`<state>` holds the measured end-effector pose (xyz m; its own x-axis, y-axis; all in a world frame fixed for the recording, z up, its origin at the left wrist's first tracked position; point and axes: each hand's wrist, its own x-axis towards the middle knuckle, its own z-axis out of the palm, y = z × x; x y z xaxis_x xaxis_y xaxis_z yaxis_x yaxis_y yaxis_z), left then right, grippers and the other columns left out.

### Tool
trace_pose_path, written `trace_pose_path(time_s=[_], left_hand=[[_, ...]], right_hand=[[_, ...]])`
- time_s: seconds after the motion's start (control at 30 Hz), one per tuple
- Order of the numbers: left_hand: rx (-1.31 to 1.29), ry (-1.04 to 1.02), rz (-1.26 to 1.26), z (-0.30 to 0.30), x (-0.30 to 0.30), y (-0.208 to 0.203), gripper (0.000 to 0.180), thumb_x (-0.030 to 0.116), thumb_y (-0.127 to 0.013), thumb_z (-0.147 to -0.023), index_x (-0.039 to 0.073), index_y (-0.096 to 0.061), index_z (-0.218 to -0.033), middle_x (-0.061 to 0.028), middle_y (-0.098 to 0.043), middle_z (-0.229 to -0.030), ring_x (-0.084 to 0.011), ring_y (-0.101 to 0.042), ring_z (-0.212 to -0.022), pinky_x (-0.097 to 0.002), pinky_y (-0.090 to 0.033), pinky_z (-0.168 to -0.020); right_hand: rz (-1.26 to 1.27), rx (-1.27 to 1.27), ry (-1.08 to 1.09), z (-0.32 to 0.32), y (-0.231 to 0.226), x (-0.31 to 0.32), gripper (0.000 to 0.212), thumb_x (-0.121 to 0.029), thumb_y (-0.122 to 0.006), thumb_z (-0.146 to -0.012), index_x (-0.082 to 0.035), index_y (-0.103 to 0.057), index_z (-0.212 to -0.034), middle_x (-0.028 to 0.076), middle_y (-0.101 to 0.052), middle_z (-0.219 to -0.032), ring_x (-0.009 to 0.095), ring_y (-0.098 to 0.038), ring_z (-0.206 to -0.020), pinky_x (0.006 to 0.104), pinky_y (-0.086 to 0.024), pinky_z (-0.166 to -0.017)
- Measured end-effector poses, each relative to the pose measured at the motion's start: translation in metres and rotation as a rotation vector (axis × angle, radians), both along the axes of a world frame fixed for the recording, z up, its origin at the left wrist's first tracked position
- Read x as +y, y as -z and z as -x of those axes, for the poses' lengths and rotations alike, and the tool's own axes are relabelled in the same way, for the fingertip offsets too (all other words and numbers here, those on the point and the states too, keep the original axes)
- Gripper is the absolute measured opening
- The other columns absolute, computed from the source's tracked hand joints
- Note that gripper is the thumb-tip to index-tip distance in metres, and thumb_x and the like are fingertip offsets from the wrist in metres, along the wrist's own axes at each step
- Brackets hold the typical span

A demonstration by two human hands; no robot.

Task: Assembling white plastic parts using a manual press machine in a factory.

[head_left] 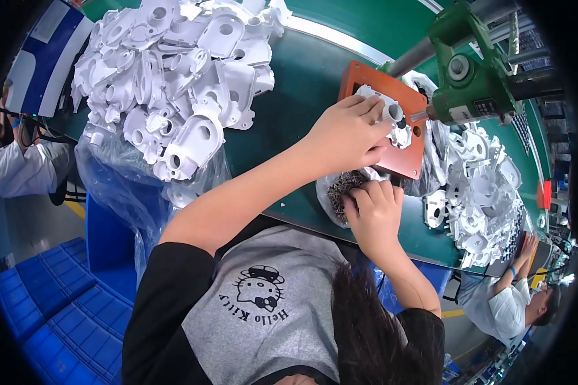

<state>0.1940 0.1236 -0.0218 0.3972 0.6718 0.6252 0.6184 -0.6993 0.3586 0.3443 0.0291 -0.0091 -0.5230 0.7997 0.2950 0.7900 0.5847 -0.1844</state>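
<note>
1. Head view: one white plastic piece (392, 114) sits on an orange block (410, 158), partly covered by the left hand (353, 130).
2. The left hand's fingers bend over the piece and touch it; I cannot tell whether that grip pinches it or only steadies it.
3. Just beside the piece is the metal tip (420, 116) of a green machine (459, 67), pointing toward it; whether the two touch is unclear.
4. Nearer the body, the right hand (376, 215) has its fingertips at a heap of screws (341, 186) in a clear bag (324, 200). Its fingers and thumb are curled, but whether that grip pinches a screw is hidden.
5. As for progress, this piece looks partway through handling: it is seated on the block, with both hands busy around it. No fitted screw can be made out on it.
6. Similar white parts lie in a big left pile (228, 80) and a right pile (478, 186) on the green worktop (292, 77). Much seems left, though which pile is finished, if either, cannot be told.
7. Farther out are blue crates (64, 314) and a co-worker (504, 308) at the right.
</note>
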Motion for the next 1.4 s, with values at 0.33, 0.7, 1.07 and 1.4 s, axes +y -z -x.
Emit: trace_pose_path(time_s=[0.33,0.7,1.07,1.4], left_hand=[[-0.010,-0.002,-0.006,-0.001,-0.001,-0.002,0.026,0.024,-0.068,-0.075,0.004,-0.061,-0.089,-0.0187,-0.061,-0.114,-0.0294,-0.058,-0.110,-0.0410,-0.044,-0.096],[-0.023,0.011,-0.015,0.000,-0.001,-0.003,0.023,0.021,-0.064,-0.074,0.002,-0.061,-0.088,-0.0222,-0.063,-0.106,-0.0315,-0.058,-0.109,-0.0417,-0.042,-0.097],[-0.036,-0.005,0.007,0.000,-0.003,-0.005,0.023,0.023,-0.067,-0.075,0.003,-0.058,-0.086,-0.0195,-0.061,-0.114,-0.0294,-0.058,-0.110,-0.0409,-0.044,-0.097],[-0.030,-0.007,-0.001,-0.001,-0.003,-0.005,0.024,0.022,-0.068,-0.075,0.004,-0.059,-0.088,-0.0195,-0.061,-0.115,-0.0296,-0.058,-0.109,-0.0405,-0.044,-0.097]], right_hand=[[-0.052,0.001,0.068,0.006,0.006,0.000,0.017,-0.009,-0.070,-0.061,-0.007,-0.059,-0.074,0.005,-0.052,-0.075,0.024,-0.050,-0.075,0.0378,-0.035,-0.068],[0.115,0.116,0.032,-0.007,-0.011,0.007,0.013,-0.003,-0.065,-0.064,-0.004,-0.056,-0.074,0.007,-0.053,-0.077,0.026,-0.052,-0.075,0.0359,-0.039,-0.068],[0.855,0.946,0.274,-0.062,-0.039,0.057,0.013,0.002,-0.049,-0.078,-0.001,-0.048,-0.065,0.008,-0.056,-0.073,0.011,-0.050,-0.056,0.0223,-0.040,-0.053],[0.583,0.963,0.257,-0.053,-0.046,0.072,0.005,0.001,-0.057,-0.084,0.002,-0.054,-0.087,0.003,-0.057,-0.077,0.008,-0.054,-0.065,0.0205,-0.043,-0.059]])
